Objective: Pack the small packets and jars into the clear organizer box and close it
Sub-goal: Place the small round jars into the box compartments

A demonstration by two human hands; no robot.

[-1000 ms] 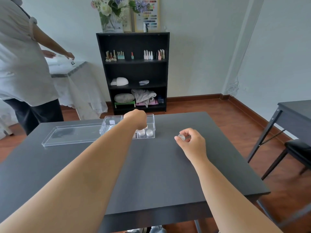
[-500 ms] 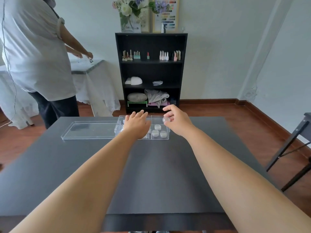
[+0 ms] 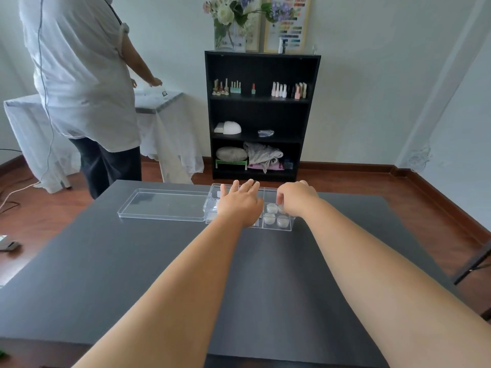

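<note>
The fingers [image 3: 279, 201] of the right hand [image 3: 297, 199] are curled downward and bunched over the right compartment of the clear plastic organizer box [image 3: 279, 228]; whether they pinch a jar cannot be told, since the fingertips hide what lies beneath them. The left hand [image 3: 240, 204] lies flat, palm down, with its fingers [image 3: 251, 185] spread and straight across the middle of the box, gripping nothing. In the right compartment sit small round white-capped jars [image 3: 276, 219], close together in two rows, just beside the right fingertips. In the left part of the box a small pale packet [image 3: 219, 194] shows past the left hand; most of that side is hidden. The box stands at the far edge of the dark grey table [image 3: 148, 261], and its clear flat lid [image 3: 164, 205] lies open side up, touching the box's left end. Beyond stands a black bookshelf [image 3: 261, 115] with rows of small polish bottles [image 3: 289, 90]; no label on them can be read. A colour chart in a yellow frame [image 3: 288, 25] leans on top, its print too small to make out. A person in a white shirt [image 3: 77, 73] stands at a cloth-covered side table [image 3: 164, 120].
</note>
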